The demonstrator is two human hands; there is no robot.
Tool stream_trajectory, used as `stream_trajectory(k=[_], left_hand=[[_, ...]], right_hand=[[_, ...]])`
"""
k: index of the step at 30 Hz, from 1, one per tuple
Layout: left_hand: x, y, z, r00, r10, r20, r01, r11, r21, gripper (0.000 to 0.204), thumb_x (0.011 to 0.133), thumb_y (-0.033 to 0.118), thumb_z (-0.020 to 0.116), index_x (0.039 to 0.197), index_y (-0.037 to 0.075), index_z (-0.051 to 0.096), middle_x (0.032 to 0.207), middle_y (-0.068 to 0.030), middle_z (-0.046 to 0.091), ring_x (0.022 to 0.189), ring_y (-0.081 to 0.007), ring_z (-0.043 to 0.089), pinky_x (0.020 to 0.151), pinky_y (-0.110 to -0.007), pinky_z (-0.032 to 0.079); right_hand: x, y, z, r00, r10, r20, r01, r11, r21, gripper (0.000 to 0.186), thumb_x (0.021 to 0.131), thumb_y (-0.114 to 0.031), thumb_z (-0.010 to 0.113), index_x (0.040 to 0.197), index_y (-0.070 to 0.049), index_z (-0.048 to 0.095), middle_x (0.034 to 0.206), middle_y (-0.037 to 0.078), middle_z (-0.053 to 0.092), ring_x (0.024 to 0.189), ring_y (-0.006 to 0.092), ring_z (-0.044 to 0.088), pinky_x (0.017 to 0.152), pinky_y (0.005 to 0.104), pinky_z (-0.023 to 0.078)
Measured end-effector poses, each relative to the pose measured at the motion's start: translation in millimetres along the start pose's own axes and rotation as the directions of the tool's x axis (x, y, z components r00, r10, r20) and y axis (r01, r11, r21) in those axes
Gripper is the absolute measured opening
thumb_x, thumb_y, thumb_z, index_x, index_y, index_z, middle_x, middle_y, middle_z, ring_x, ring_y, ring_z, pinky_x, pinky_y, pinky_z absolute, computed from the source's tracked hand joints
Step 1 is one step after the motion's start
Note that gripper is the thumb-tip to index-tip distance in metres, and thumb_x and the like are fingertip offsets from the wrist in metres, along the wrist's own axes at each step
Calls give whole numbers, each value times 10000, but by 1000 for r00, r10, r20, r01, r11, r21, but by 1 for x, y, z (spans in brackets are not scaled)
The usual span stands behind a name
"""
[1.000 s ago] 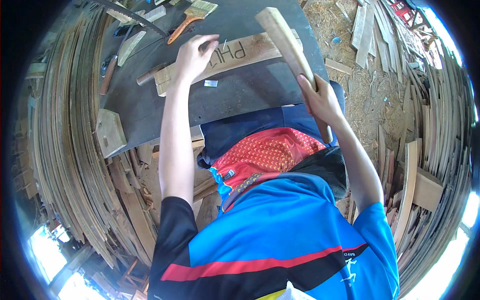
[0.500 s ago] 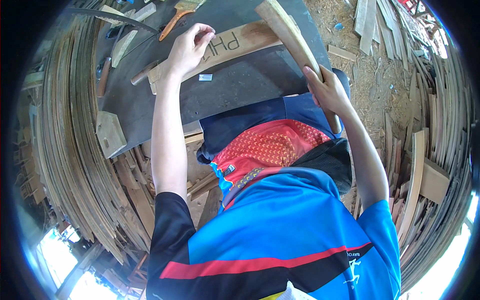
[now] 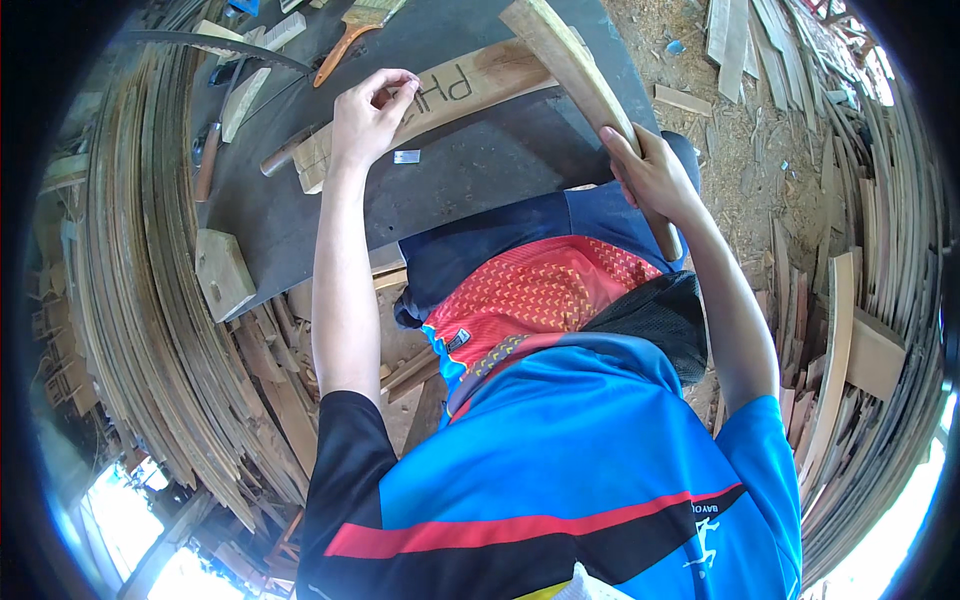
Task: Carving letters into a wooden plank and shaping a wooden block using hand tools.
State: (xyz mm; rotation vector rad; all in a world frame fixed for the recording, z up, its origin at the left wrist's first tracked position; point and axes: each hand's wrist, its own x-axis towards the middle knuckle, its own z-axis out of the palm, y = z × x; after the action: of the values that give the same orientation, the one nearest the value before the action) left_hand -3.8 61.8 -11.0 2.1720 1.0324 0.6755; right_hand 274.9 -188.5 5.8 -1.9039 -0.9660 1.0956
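My left hand (image 3: pixel 366 118) is pinched over a pale board (image 3: pixel 505 65) with dark hand-drawn letters, lying on the dark tabletop (image 3: pixel 480 140). Whatever sits between its thumb and fingertips is too small to make out. My right hand (image 3: pixel 650 172) grips a thick wooden bar (image 3: pixel 565 70) by its lower end, angled up over the board's right part. A small white rectangle (image 3: pixel 407 157) lies just below the board, and a short wooden cylinder (image 3: pixel 278 160) is at its left end.
A paintbrush (image 3: pixel 350 40), a curved saw blade (image 3: pixel 230 45), a wooden-handled tool (image 3: pixel 208 160) and wood offcuts (image 3: pixel 243 100) lie on the table; a wooden block (image 3: pixel 225 270) is at its left corner. Stacked planks (image 3: pixel 140 300) (image 3: pixel 880 260) line both sides; scraps cover the floor (image 3: pixel 690 150).
The view has shifted slightly. My left hand rose a little, then came back down over the lettered board, fingers more closely pinched. My right hand still holds the bar, now slightly farther forward.
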Motion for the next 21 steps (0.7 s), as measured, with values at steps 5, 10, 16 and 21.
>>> stream_trajectory(k=[5, 10, 16, 21], left_hand=[[-3, 4, 2, 999, 39, -30, -39, 999, 3, 197, 978, 234, 741, 1091, 77, 775, 831, 28, 730, 698, -31, 587, 654, -218, 479], [-6, 5, 5, 996, 44, -75, -45, 999, -13, 182, 965, 232, 753, 1072, 88, 778, 750, 27, 695, 642, -31, 556, 615, -234, 463], [-5, 7, 4, 984, 122, -128, -118, 992, 37, 148, 913, 203, 778, 1022, 104, 796, 706, -7, 693, 582, -60, 550, 583, -252, 463], [-7, 7, 5, 991, 82, -110, -87, 995, -50, 152, 898, 198, 785, 1015, 103, 800, 733, -50, 722, 590, -85, 584, 597, -263, 489]], right_hand=[[1, 3, -1, 1000, -3, -4, 3, 1000, -9, 537, 1043, -530, 603, 882, -18, 572, 654, 13, 545, 494, 104, 551, 444, 298, 442], [-4, -4, -2, 1000, -15, -1, 15, 996, -91, 547, 1028, -534, 624, 893, -6, 585, 655, 55, 579, 508, 141, 578, 467, 327, 464], [-27, -40, 2, 968, -252, 5, 232, 885, -403, 541, 987, -498, 688, 926, 29, 584, 697, 222, 642, 608, 378, 655, 588, 455, 508], [-19, -44, 28, 924, -381, 30, 359, 839, -409, 522, 982, -496, 690, 939, 15, 596, 729, 255, 663, 723, 466, 680, 646, 496, 531]])
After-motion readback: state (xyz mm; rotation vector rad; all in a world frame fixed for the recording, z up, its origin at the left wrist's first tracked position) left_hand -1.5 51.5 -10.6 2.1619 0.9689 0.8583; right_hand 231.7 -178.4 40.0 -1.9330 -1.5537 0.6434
